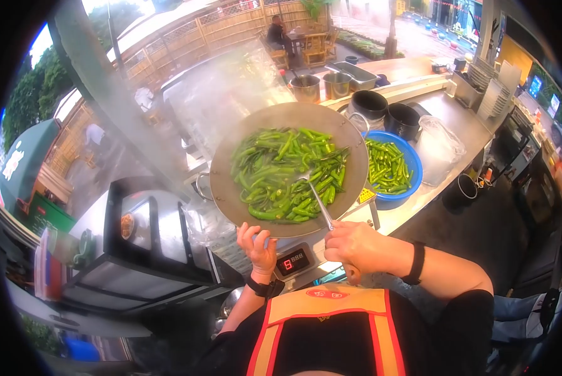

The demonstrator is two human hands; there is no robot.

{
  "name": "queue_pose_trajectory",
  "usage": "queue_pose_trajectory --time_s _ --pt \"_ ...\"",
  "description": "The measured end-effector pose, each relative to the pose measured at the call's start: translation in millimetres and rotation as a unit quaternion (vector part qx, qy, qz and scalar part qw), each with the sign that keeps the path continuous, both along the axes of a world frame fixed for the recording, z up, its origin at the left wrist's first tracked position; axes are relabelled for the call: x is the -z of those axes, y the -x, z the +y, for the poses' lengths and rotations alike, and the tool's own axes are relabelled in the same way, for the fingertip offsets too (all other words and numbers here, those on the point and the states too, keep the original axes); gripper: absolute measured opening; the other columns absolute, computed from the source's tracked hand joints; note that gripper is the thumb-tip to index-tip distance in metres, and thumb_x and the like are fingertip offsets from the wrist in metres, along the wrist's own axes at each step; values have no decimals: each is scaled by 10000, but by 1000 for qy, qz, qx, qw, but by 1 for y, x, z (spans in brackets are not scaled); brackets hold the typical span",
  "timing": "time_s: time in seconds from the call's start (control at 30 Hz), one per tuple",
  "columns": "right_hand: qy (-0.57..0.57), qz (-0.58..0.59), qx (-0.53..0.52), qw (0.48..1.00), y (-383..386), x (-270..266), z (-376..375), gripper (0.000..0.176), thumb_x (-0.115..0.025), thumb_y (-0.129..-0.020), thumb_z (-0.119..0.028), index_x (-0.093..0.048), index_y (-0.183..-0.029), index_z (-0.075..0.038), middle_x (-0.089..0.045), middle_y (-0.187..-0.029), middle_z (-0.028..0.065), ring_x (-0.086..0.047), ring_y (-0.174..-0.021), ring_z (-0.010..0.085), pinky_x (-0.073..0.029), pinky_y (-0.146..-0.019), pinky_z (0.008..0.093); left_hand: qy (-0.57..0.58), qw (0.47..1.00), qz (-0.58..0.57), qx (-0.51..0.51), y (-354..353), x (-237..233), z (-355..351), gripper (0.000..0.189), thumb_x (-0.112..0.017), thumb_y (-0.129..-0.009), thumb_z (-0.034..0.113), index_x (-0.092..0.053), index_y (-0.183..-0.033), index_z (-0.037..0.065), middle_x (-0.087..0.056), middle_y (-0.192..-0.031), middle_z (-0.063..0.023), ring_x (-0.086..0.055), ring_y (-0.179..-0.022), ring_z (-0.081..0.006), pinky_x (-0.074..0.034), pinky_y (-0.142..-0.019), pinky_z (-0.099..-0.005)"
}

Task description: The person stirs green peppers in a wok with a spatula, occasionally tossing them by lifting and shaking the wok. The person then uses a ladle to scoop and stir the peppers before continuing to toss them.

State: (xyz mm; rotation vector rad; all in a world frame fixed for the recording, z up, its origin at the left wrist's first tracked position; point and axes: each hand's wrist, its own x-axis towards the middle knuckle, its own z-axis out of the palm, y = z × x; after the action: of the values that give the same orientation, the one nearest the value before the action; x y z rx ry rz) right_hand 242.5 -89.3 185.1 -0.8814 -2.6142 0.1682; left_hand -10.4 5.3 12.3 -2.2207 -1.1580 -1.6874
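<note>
A large wok (231,207) sits on an electric cooker with a red lit display (293,260). Green chili peppers (275,169) fill its middle, and steam drifts over them. My right hand (350,247) is wrapped round the handle of a long metal wok tool (318,199), whose head is partly sunk among the peppers. Just below the near rim is my left hand (256,247), palm up with its fingers apart and nothing in it. Its fingertips are right at the wok's edge. More green peppers (386,166) lie in a blue basket (412,188) right of the wok.
Two black pots (369,105) and a clear plastic bag (439,147) stand behind the basket. Metal pots (306,89) and a steel tray (355,75) line the back ledge. To the left is a black-framed unit (149,250). A seated person (277,34) is far off.
</note>
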Motion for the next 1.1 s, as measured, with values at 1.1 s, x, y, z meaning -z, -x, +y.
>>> queue_pose_trajectory --time_s 1.1 --pt "-14 -30 -8 999 1 24 47 181 -642 -619 -207 -529 -710 -99 -580 -759 53 -621 -868 236 -500 -904 417 1 1000 6 -5 1 1 0 190 -639 -878 265 -606 -947 91 -549 -1086 -119 -443 -1193 -403 -323 -1025 -524"
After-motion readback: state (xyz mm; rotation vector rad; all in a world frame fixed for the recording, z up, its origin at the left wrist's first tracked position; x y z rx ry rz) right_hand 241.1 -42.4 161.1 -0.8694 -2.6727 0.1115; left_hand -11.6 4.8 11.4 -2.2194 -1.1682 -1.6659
